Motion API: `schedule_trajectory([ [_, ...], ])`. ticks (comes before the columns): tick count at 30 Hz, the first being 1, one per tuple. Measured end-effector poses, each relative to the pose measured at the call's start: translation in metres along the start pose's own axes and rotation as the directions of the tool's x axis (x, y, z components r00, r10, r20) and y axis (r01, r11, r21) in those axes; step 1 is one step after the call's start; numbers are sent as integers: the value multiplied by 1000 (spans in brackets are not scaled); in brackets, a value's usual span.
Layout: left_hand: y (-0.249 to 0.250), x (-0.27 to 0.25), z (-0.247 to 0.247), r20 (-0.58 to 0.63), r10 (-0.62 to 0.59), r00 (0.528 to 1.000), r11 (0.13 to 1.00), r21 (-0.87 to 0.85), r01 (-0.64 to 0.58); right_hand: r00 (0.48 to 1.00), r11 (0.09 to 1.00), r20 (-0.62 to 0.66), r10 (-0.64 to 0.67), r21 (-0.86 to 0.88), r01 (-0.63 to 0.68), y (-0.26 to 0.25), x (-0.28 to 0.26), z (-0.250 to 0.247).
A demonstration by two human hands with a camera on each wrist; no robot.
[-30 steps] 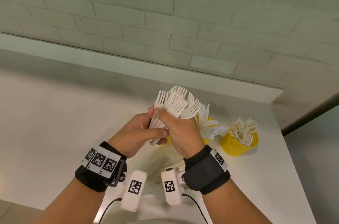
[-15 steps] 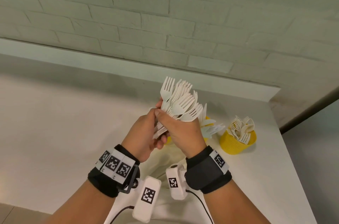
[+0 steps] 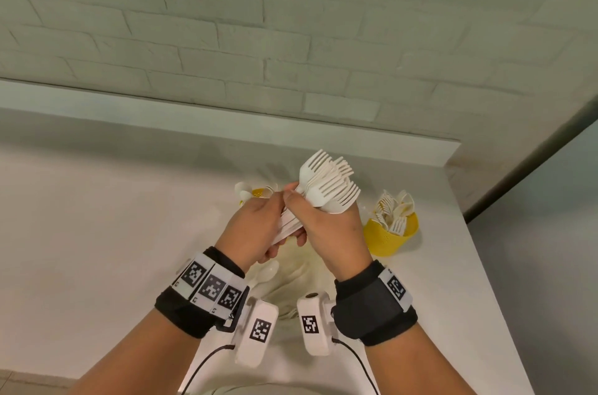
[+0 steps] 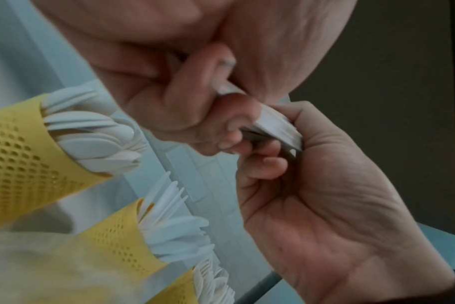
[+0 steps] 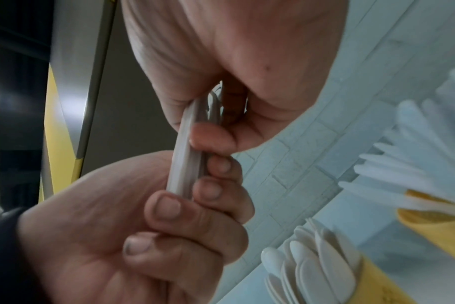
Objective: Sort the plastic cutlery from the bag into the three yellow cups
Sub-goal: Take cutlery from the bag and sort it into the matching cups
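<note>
Both hands hold one bundle of white plastic forks [image 3: 326,184] above the table, tines pointing up and away. My left hand [image 3: 259,226] grips the fork handles [image 4: 278,127] from below. My right hand [image 3: 326,223] wraps the bundle [image 5: 187,164] just under the heads. A yellow cup of forks [image 3: 388,236] stands to the right of the hands. The yellow cup of spoons [image 3: 257,193] peeks out behind my left hand. A yellow cup of knives [image 4: 122,236] shows in the wrist views and is hidden in the head view. The bag [image 3: 291,278] lies under the hands.
A white spoon [image 3: 267,271] lies in the bag near my left wrist. The white table [image 3: 97,233] ends at a raised ledge under the brick wall [image 3: 291,39], and its right edge [image 3: 479,265] drops off beside the cup of forks.
The fanned-out fork heads have been drawn into a tighter stack. Both hands keep hold of the bundle and have shifted slightly to the right.
</note>
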State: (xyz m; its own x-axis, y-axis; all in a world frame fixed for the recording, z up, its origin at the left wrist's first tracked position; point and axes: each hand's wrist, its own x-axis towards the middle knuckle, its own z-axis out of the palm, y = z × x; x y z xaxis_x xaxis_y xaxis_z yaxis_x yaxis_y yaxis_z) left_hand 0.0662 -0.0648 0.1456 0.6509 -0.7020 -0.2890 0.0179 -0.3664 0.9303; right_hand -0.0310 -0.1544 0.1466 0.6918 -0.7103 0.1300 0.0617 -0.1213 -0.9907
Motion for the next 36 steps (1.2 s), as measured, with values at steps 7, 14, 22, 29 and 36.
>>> schedule_trajectory([
  [7,16,1,50,62,6,998,976,-216,7,975,996,-208,-74,28,82,-21,-6,-79],
  [14,9,-2,112,183,259,948,961,46,-272,882,984,-438,-177,-95,151,-26,-5,-187],
  [22,-19,18,176,447,351,823,580,586,-566,814,995,-579,-51,-97,-7,35,10,-220],
  [29,-21,30,189,433,310,847,534,658,-532,811,980,-584,26,-144,-135,83,30,-216],
  [36,-28,36,189,426,295,855,509,688,-518,826,973,-564,9,-187,-138,110,37,-206],
])
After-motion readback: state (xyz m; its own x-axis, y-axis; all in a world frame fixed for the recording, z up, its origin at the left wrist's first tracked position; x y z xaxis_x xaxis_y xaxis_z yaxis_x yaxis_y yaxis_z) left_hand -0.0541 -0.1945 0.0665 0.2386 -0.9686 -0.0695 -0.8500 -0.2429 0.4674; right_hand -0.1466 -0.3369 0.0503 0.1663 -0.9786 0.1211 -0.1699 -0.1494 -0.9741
